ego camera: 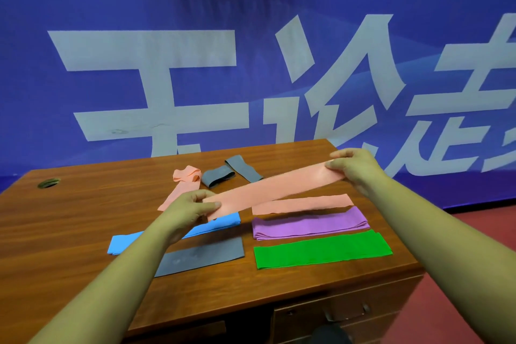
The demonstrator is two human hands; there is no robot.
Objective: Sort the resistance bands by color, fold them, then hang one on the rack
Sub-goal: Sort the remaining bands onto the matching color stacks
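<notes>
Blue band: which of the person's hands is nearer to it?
Left. The left hand is just above the blue band, pinching the pink band; the right hand holds its other end, well off to the right.

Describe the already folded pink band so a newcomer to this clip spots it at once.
On the wooden desk, three folded bands lie in a column at the right. The folded pink band is the farthest, just beyond the purple band. Unlike the stretched pink band above it and the crumpled pink band farther left, it lies flat, untouched.

Wooden table [83,212] with a round cable hole [49,183], drawer handle [346,311], blue banner [251,36] with white characters, red floor [480,232]
</notes>
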